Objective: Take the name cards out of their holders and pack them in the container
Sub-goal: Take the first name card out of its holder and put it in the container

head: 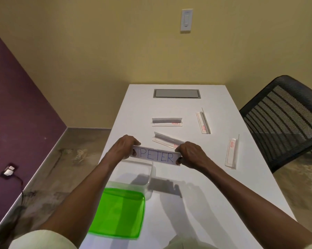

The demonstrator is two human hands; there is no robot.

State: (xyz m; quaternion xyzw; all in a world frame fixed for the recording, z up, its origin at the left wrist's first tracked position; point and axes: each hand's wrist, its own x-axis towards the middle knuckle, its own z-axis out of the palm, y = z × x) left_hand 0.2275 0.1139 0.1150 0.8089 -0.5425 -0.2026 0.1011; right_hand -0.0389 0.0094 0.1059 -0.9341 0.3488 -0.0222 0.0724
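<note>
A clear acrylic holder with a white card reading PETER (156, 156) is held up above the table, lengthwise between both hands. My left hand (123, 147) grips its left end and my right hand (190, 155) grips its right end. Just below it sits a clear plastic container (148, 177), open at the top. Its green lid (119, 212) lies flat on the table in front of it. Several clear holders lie on the white table (196, 203): one in the middle (167, 121), one slanted behind my hands (167, 140), one at the right (203, 121) and one at the far right (231, 152).
A grey cable hatch (176, 94) is set into the table's far end. A black mesh chair (284, 119) stands at the table's right side. A purple wall and bare floor lie to the left, with a floor socket and cable (9, 171).
</note>
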